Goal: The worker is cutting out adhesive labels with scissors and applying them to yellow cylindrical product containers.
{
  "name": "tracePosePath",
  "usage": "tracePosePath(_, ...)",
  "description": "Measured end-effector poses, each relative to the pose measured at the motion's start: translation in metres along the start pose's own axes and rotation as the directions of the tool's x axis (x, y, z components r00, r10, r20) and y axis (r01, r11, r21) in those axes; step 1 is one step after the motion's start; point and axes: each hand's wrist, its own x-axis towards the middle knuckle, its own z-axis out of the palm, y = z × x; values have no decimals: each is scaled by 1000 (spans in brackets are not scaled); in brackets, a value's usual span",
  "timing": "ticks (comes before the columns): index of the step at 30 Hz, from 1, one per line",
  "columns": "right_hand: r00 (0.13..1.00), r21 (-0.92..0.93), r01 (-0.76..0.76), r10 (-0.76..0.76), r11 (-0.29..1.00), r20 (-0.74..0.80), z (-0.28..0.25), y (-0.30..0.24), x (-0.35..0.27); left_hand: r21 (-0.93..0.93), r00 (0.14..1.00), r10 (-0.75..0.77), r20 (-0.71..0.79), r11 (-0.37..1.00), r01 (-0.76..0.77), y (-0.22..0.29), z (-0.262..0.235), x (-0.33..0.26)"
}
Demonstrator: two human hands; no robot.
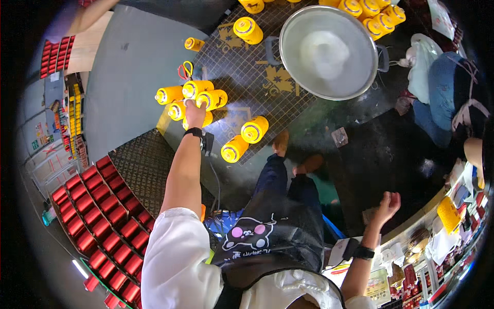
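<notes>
Several yellow canisters with pale nozzle ends lie in a cluster on the grid-marked table. My left hand (194,114) reaches into this group, its fingers closed on a yellow canister (212,100); the exact contact is partly hidden by the hand and neighbouring canisters. Another yellow canister (169,95) lies at the cluster's left side. Nearer to me, two more stand apart, one yellow canister (254,129) touching another (234,149). Off to the right, my right hand (389,206) is raised away from the canisters with its fingers curled in and nothing visible in them.
Scissors with red and yellow handles (186,70) lie beyond the cluster. A large metal pot (329,54) with pale contents stands at the far right, near more yellow canisters (383,23). Another person (445,98) is at the right. Red cylinders fill a rack (103,206) at left.
</notes>
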Motion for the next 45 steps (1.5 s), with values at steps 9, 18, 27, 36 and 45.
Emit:
tracePosePath(9, 843, 127, -260, 161, 957, 513, 110, -85, -88, -8, 992, 113, 54, 994, -112, -24, 36, 25)
tracePosePath(18, 708, 192, -355, 129, 915, 695, 129, -126, -115, -277, 875, 483, 38, 846, -455, 37, -75, -48)
tracePosePath(27, 22, 29, -936, -24, 350, 999, 157, -239, -100, -815, 682, 515, 519, 538, 214, 172, -212, -154)
tracePosePath(36, 159, 176, -969, -105, 173, 982, 82, -245, -80, -689, 615, 396, 682, 628, 360, 273, -197, -206)
tracePosePath(45, 277, 284, -948, -70, 142, 958, 45, -221, -80, -679, 509, 487, 710, 665, 311, 296, -167, -214)
